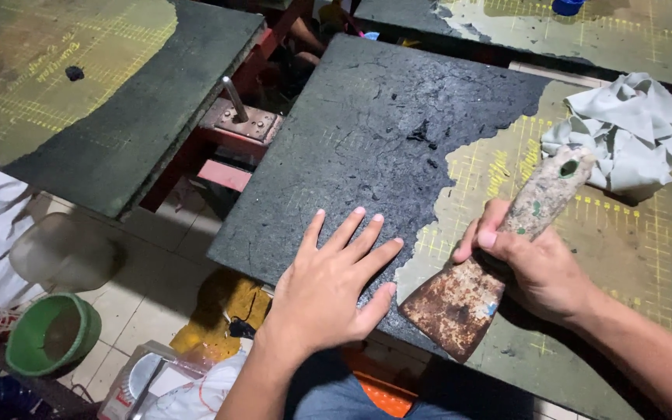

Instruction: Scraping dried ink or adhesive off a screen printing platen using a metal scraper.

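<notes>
- Nearest the camera, the left hand [328, 288] is lying flat on the platen [351, 140], fingers spread, holding nothing, by its near edge.
- Beside it, the right hand [534, 268] is gripping the rusty scraper [460, 299], whose blade is meeting the dark coating [383, 117].
- Scraping looks partly done: yellow gridded surface is showing toward the right, while dark coating is covering the left.
- By the far right edge a crumpled rag [624, 132] is lying.

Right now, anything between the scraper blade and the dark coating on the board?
Nothing visible. The right hand holds the scraper with its rusty blade lying at the torn edge of the dark coating. The left hand rests flat on the coating just beside the blade, thumb close to it. The crumpled rag sits behind, clear.
</notes>
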